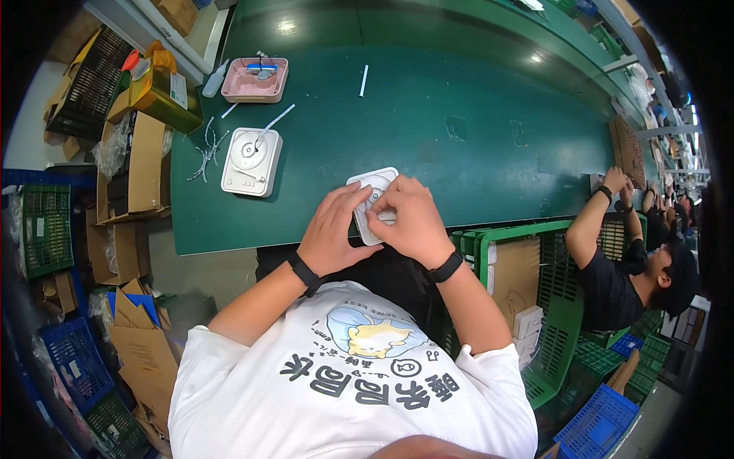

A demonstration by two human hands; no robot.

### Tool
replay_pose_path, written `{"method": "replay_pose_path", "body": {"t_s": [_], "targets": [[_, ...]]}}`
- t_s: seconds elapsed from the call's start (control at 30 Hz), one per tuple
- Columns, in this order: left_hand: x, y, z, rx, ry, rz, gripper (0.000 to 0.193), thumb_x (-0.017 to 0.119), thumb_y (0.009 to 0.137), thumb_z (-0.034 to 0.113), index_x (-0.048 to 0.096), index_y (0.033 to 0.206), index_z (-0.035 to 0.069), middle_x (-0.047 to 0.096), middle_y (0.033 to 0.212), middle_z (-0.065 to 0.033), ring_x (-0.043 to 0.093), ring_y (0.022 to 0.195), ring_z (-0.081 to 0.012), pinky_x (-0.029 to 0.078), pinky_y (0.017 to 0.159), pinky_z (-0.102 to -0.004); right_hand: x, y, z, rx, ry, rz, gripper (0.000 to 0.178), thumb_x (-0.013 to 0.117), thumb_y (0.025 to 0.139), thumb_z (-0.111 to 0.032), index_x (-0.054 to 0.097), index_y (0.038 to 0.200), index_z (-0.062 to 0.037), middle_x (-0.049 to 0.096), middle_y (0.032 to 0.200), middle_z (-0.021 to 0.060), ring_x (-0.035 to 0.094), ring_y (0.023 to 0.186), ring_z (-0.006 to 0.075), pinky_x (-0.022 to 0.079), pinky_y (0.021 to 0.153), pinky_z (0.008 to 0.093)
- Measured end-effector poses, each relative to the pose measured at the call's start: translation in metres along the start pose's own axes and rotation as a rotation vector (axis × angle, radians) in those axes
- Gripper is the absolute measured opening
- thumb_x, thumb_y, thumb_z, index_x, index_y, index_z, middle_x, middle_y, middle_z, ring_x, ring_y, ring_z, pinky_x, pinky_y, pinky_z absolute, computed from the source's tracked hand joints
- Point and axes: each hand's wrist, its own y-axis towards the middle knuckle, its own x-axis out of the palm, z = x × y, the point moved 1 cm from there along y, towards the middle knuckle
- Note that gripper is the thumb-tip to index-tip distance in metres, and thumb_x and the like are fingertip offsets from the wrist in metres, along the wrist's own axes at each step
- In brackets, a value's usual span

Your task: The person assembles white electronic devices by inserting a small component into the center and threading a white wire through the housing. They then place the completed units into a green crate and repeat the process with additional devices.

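Close in front of me at the table's near edge lies a white record-player-shaped device (pixel 386 174), a rounded box with a round disc on top. My left hand (pixel 330 229) grips its left side, fingers on the top face and thumb at the near end. Over the right part of the device, my right hand (pixel 417 222) is bent with thumb and fingertips pinched together. Whatever is between those fingertips is too small or hidden to make out. A second white device (pixel 264 164) of the same kind stands farther left, with a pale strip across its disc.
A pink tray (pixel 256 98) with small parts sits back left, beside a clear bottle (pixel 215 79) and twisted ties (pixel 207 153). One white strip (pixel 363 81) lies mid-table. Green crates (pixel 566 306) stand to my right; a co-worker (pixel 612 268) is beyond. Cartons (pixel 141 168) line the left.
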Motion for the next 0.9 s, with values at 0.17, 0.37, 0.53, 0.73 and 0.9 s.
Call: {"method": "replay_pose_path", "body": {"t_s": [0.17,0.37,0.53,0.73,0.9], "targets": [[-0.007,0.0,-0.002,0.028,-0.029,-0.018,0.107,0.106,0.076,0.028,0.052,0.166,0.009,0.061,0.166,-0.0193,0.059,0.154,-0.0425,0.049,0.127,-0.0543,-0.011,0.002,0.01,0.121,0.031,-0.012,0.013,0.091,0.088,-0.014,0.084,0.093,-0.0051,0.071,0.106,0.0104,0.067,0.106,0.0337,0.057,0.09,0.0452],[-0.024,0.007,0.003,0.096,0.092,-0.077,0.102,0.107,0.076,0.025,0.057,0.163,0.006,0.07,0.158,-0.0161,0.058,0.158,-0.0414,0.05,0.128,-0.0544,-0.02,0.004,0.022,0.008,0.117,-0.017,0.013,0.089,0.086,-0.011,0.082,0.095,-0.0053,0.074,0.113,0.0101,0.07,0.112,0.0336,0.059,0.097,0.0453],[-0.028,0.015,-0.002,0.152,0.069,-0.124,0.09,0.104,0.078,0.029,0.066,0.157,0.006,0.071,0.158,-0.012,0.06,0.157,-0.0381,0.056,0.121,-0.0508,-0.011,0.007,0.025,-0.114,0.049,0.134,0.013,0.087,0.085,-0.009,0.08,0.095,-0.0057,0.079,0.132,0.0108,0.072,0.126,0.034,0.061,0.105,0.0438],[-0.031,0.023,0.007,0.16,0.19,-0.201,0.076,0.098,0.081,0.032,0.074,0.148,0.006,0.071,0.157,-0.0122,0.06,0.156,-0.0392,0.054,0.124,-0.053,-0.005,0.007,0.036,-0.085,0.147,0.073,0.014,0.086,0.085,-0.009,0.079,0.097,-0.0062,0.079,0.143,0.0132,0.074,0.128,0.036,0.062,0.107,0.0448],[-0.031,0.025,0.015,0.227,0.394,-0.227,0.075,0.096,0.08,0.033,0.075,0.146,0.008,0.074,0.153,-0.0132,0.062,0.154,-0.0392,0.052,0.126,-0.0583,-0.008,0.01,0.042,-0.054,0.234,0.026,0.014,0.087,0.087,-0.008,0.079,0.099,-0.0054,0.079,0.143,0.0144,0.077,0.121,0.0351,0.063,0.103,0.0429]]}}
